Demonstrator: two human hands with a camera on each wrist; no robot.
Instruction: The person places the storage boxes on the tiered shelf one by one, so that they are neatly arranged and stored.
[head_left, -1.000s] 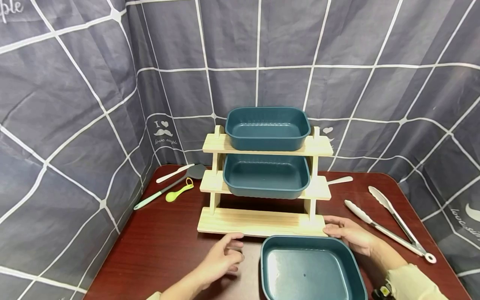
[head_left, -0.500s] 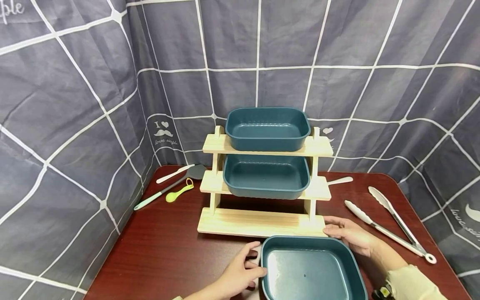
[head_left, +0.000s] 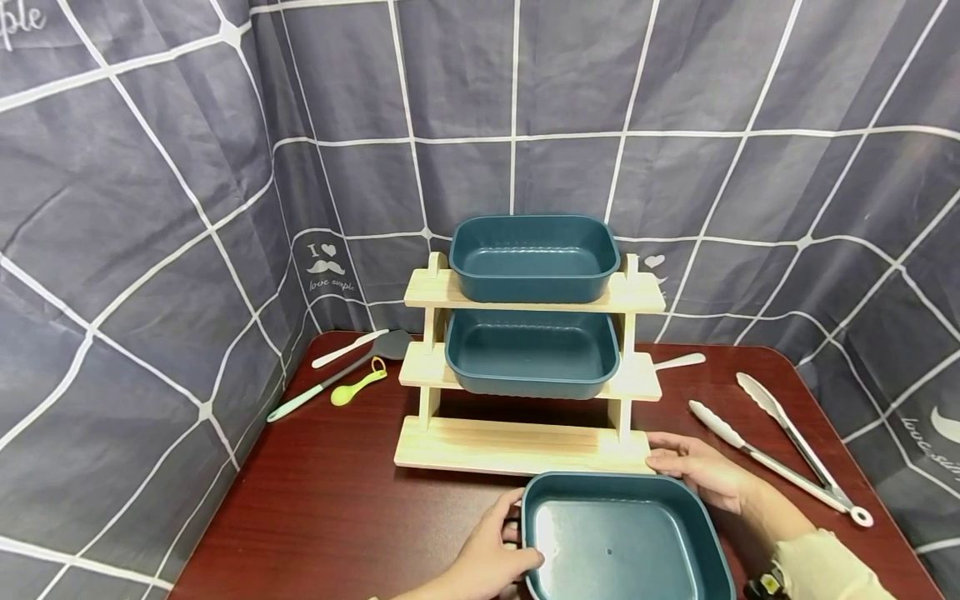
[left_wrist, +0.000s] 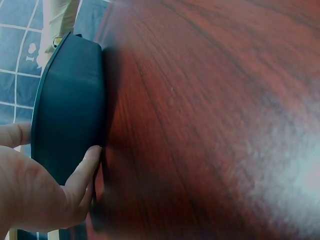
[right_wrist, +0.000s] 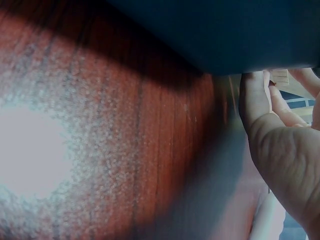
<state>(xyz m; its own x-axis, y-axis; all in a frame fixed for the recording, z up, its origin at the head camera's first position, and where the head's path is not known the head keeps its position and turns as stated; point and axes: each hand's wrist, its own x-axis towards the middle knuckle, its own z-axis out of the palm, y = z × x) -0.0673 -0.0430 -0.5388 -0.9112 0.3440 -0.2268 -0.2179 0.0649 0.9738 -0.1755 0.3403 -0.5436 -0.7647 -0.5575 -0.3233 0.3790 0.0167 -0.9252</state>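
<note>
A dark teal bin (head_left: 615, 533) stands at the front of the table, close before a tiered wooden shelf stand (head_left: 517, 446). My left hand (head_left: 487, 550) grips its left wall, thumb over the rim and fingers along the outside; the left wrist view shows that outer wall (left_wrist: 67, 105) with the hand (left_wrist: 45, 195) against it. At the bin's far right corner, my right hand (head_left: 701, 471) touches the right end of the bottom shelf with extended fingers. Its fingertips pass partly behind the bin in the right wrist view. Two matching bins sit on the top tier (head_left: 534, 258) and middle tier (head_left: 532, 354).
White-tipped metal tongs (head_left: 787, 454) lie spread at the right. A white handle (head_left: 681, 361) sticks out behind the stand. At the left lie a white knife-like utensil (head_left: 348, 347), a long-handled grey spatula (head_left: 337, 379) and a green spoon (head_left: 358, 387). A grey checked cloth (head_left: 562, 100) hangs behind.
My left hand has moved right, from in front of the bottom shelf to the front bin's left wall, and has taken hold of it. The right hand and the bins have stayed put.
</note>
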